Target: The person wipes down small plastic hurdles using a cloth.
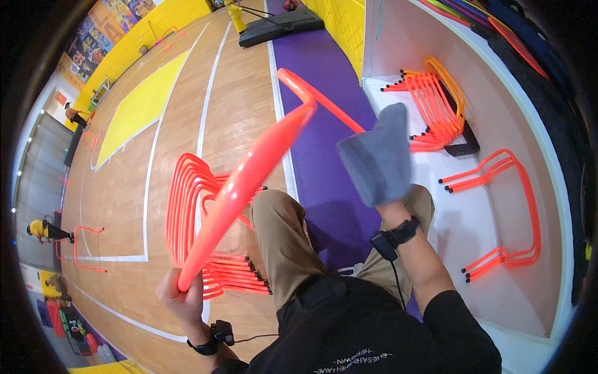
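My left hand (182,294) is closed around the lower end of an orange training hurdle (247,187). The hurdle's thick tube slants up and away from me, with a bent leg at its far end. A grey cloth mitt (376,159) covers my right hand, its thumb part pointing up. That hand overlaps the thinner far tube of the same hurdle; whether its fingers grip the tube is hidden by the mitt. Beside my left knee, a row of nested orange hurdles (187,210) stands on the wooden floor.
A white-floored storage recess (448,243) on my right holds nested hurdles (434,103) and a few separate hurdles (528,210). A black padded basketball-stand base (280,28) lies ahead. People (44,229) stand among more hurdles (88,248) across the court.
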A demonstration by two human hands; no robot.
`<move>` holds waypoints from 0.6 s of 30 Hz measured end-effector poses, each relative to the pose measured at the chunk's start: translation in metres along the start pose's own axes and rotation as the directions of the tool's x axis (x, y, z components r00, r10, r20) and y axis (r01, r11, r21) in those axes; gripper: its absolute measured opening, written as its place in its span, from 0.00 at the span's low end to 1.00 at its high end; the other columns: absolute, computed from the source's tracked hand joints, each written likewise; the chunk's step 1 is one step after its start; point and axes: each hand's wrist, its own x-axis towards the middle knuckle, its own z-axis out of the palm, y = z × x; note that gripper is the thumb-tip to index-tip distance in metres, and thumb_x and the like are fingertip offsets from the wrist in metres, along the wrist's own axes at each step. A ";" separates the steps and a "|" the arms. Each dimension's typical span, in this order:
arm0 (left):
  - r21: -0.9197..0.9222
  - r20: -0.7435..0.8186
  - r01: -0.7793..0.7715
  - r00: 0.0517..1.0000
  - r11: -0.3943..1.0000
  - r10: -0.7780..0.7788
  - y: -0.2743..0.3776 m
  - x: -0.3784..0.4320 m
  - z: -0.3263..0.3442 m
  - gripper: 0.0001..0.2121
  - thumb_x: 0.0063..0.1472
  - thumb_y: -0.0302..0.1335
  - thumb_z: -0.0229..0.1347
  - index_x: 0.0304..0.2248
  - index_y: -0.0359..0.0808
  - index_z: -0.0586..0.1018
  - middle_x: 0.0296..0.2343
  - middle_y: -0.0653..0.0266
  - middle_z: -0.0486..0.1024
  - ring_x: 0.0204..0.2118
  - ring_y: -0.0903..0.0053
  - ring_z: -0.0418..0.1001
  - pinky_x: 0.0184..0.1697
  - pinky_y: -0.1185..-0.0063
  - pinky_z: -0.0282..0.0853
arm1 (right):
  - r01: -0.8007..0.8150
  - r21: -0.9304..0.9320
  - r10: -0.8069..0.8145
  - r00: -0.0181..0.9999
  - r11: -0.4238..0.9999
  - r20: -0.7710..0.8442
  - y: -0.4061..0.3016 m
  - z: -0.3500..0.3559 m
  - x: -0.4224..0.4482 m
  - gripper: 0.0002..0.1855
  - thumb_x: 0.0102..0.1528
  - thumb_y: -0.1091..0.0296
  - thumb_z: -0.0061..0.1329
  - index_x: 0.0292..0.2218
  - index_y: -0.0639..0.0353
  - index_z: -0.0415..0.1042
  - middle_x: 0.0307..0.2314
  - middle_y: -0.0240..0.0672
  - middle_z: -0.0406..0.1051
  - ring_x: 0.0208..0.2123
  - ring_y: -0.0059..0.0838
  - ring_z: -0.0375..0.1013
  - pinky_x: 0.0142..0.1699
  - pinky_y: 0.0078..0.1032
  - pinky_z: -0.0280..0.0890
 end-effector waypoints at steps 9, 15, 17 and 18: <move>0.130 0.095 -0.308 0.950 0.942 0.298 -0.009 0.007 -0.033 0.13 0.39 0.28 0.59 0.15 0.37 0.63 0.12 0.64 0.60 0.14 0.70 0.59 0.21 0.76 0.50 | -0.238 0.788 0.110 0.971 0.568 0.214 0.066 0.071 0.022 0.22 0.61 0.63 0.27 0.53 0.62 0.57 0.46 0.37 0.64 0.49 0.33 0.64 0.57 0.29 0.57; -0.024 0.405 -0.276 0.876 0.961 0.262 0.001 0.006 -0.042 0.18 0.40 0.32 0.65 0.12 0.38 0.64 0.09 0.63 0.61 0.11 0.68 0.61 0.16 0.75 0.54 | -0.291 0.650 0.145 0.952 0.702 0.269 0.025 0.053 0.049 0.17 0.59 0.63 0.39 0.45 0.63 0.66 0.37 0.36 0.70 0.37 0.28 0.70 0.44 0.23 0.66; -0.007 0.562 -0.328 0.780 0.945 0.274 0.007 0.005 -0.047 0.19 0.39 0.35 0.66 0.11 0.39 0.64 0.08 0.64 0.62 0.11 0.69 0.63 0.15 0.74 0.54 | -0.239 0.644 0.122 0.968 0.727 0.221 0.022 0.056 0.064 0.18 0.59 0.61 0.38 0.45 0.63 0.66 0.38 0.36 0.70 0.38 0.28 0.70 0.44 0.23 0.65; -0.009 0.587 -0.356 0.754 0.934 0.293 0.015 0.004 -0.046 0.20 0.39 0.35 0.66 0.11 0.39 0.64 0.08 0.65 0.62 0.11 0.69 0.63 0.14 0.74 0.54 | -0.225 0.640 0.113 0.971 0.734 0.211 0.022 0.059 0.067 0.18 0.59 0.60 0.38 0.46 0.63 0.65 0.38 0.36 0.70 0.38 0.28 0.70 0.45 0.23 0.65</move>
